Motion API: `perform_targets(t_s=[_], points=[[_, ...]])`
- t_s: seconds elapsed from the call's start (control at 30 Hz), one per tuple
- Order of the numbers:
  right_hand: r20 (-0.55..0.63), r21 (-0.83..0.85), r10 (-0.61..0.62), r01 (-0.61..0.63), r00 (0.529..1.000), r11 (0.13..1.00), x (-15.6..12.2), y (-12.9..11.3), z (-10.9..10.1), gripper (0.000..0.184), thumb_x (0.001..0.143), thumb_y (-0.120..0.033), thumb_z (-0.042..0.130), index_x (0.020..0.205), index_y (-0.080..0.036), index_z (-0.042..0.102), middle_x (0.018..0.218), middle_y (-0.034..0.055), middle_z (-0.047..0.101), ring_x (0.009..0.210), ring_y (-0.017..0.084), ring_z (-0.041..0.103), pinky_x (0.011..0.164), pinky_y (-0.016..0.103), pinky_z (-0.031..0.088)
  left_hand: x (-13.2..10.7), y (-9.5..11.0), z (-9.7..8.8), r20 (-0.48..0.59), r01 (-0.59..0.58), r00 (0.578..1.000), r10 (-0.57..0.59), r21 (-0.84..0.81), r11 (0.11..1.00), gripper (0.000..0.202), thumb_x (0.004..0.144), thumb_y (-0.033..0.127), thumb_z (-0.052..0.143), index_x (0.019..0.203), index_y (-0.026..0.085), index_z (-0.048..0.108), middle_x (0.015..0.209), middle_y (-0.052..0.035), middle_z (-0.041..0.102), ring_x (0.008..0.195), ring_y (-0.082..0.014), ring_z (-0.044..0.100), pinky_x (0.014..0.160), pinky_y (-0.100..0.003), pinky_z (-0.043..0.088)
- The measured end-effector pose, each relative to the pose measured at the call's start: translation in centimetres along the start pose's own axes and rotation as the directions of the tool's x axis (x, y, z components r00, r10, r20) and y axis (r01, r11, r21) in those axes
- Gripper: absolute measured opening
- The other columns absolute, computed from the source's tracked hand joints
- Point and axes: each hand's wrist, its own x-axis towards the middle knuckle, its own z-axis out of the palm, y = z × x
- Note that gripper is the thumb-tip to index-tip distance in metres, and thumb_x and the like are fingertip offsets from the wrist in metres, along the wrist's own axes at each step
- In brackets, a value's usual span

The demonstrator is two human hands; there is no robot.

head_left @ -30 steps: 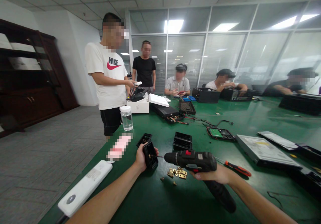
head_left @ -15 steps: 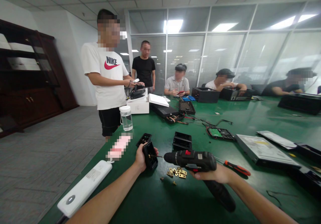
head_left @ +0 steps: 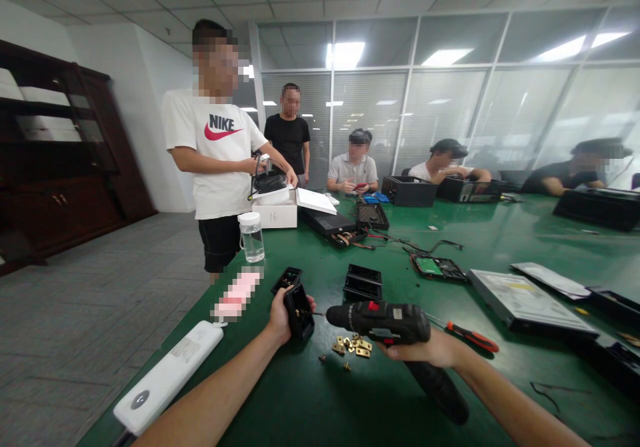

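My left hand is closed around a small black plastic housing, tilted with its open side toward the right; brass-coloured bits show inside. My right hand grips a black cordless drill with red accents. Its bit points left and reaches the housing's side; the exact contact point is too small to make out. Below the drill's nose, several brass plates and screws lie on the green table. Another black housing sits just behind my left hand, and a black two-part tray stands behind the drill.
An orange-and-black screwdriver lies right of the drill. A white power strip and a clear water bottle stand along the left edge. A metal disc drive is at right. Several people are around the table, one standing by a white box.
My hands, the housing and the drill have barely moved. The standing person in white has reached one hand down toward the white box and shifted the dark item there.
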Motion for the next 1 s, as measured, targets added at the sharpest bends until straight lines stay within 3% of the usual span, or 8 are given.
perform_targets(t_s=[0.17, 0.3, 0.73, 1.0], points=[[0.022, -0.012, 0.008, -0.007, 1.000, 1.000, -0.3, -1.4, -0.1, 0.020, 0.071, -0.034, 0.047, 0.088, -0.025, 0.052, 0.085, 0.0047, 0.053, 0.081, 0.016, 0.049, 0.073, 0.024, 0.038, 0.1, -0.1, 0.0, 0.005, -0.002, 1.000, 0.002, -0.006, 1.000, 0.045, 0.066, 0.042, 0.037, 0.070, 0.003, 0.058, 0.069, -0.0155, 0.060, 0.067, -0.0239, 0.056, 0.065, -0.036, 0.041], [0.055, -0.021, 0.004, -0.003, 0.998, 1.000, -0.1, -1.0, -0.2, 0.020, 0.071, -0.033, 0.047, 0.088, -0.024, 0.051, 0.084, 0.0054, 0.053, 0.080, 0.016, 0.049, 0.072, 0.024, 0.039, 0.0, 0.1, 0.2, -0.004, 0.011, 1.000, -0.011, -0.017, 1.000, 0.045, 0.066, 0.042, 0.036, 0.070, 0.003, 0.058, 0.068, -0.0155, 0.060, 0.066, -0.0239, 0.056, 0.064, -0.035, 0.041], [-0.020, -0.023, -0.013, 0.013, 1.000, 1.000, 0.0, 0.0, 0.4, 0.020, 0.069, -0.036, 0.046, 0.084, -0.024, 0.053, 0.079, 0.0052, 0.053, 0.074, 0.016, 0.050, 0.068, 0.026, 0.040, -0.3, 0.2, 0.4, -0.024, 0.015, 1.000, -0.016, -0.032, 0.999, 0.043, 0.066, 0.040, 0.036, 0.070, 0.003, 0.058, 0.069, -0.0160, 0.059, 0.066, -0.0231, 0.057, 0.064, -0.034, 0.041], [-0.001, -0.010, 0.011, -0.011, 1.000, 1.000, -0.2, -0.7, 0.1, 0.020, 0.070, -0.033, 0.047, 0.086, -0.025, 0.052, 0.081, 0.0045, 0.053, 0.077, 0.015, 0.049, 0.069, 0.026, 0.039, -0.2, 0.2, 0.2, -0.020, 0.011, 1.000, -0.011, -0.015, 1.000, 0.044, 0.066, 0.041, 0.036, 0.071, 0.002, 0.058, 0.069, -0.0161, 0.060, 0.065, -0.0230, 0.057, 0.063, -0.033, 0.041]])
